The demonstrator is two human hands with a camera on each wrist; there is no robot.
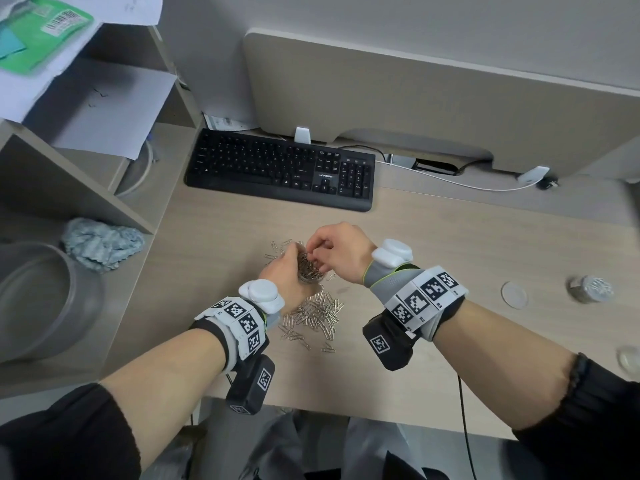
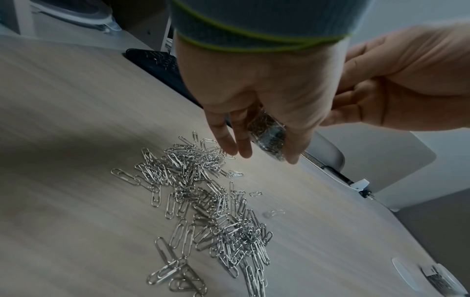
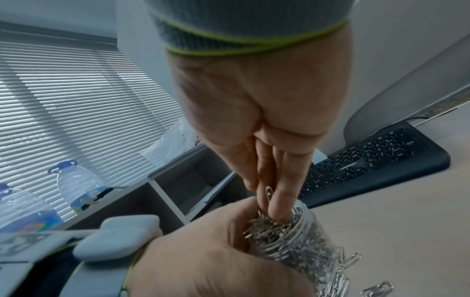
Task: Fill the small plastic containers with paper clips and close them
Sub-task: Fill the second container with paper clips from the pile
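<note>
My left hand [image 1: 287, 268] grips a small clear plastic container [image 3: 295, 241] packed with paper clips, held tilted just above the desk. In the left wrist view the container [image 2: 269, 136] shows between thumb and fingers. My right hand [image 1: 329, 247] pinches a paper clip [image 3: 268, 194] at the container's open mouth, fingertips [image 3: 277, 213] pushed into the clips inside. A loose pile of silver paper clips [image 1: 318, 315] lies on the desk under my wrists, also seen in the left wrist view [image 2: 203, 201]. A round clear lid [image 1: 514, 294] lies flat at the right.
Another container full of clips [image 1: 588, 289] stands right of the lid, and a further clear one [image 1: 628, 358] at the right edge. A black keyboard [image 1: 280, 169] lies behind, under a monitor [image 1: 433, 95]. Shelving [image 1: 69, 188], a crumpled cloth [image 1: 102, 247] and a grey bin [image 1: 41, 303] are left.
</note>
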